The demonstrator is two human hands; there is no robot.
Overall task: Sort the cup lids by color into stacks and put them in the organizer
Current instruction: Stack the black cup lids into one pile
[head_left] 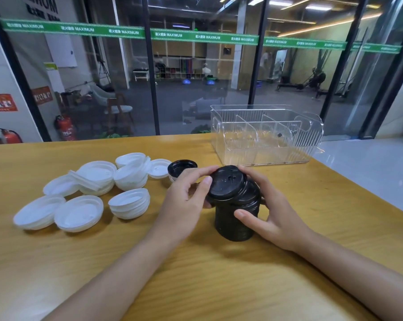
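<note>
Both hands, left hand [186, 193] and right hand [272, 212], curl fingers around the tall stack of black plastic cup lids [236, 205], squaring it before the clear ribbed plastic organizer [265, 137] far right.

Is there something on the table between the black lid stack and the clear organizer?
Nothing visible. Only bare table lies between the black lid stack and the organizer. The loose black lid and the white lids lie to the left, outside this path.
</note>
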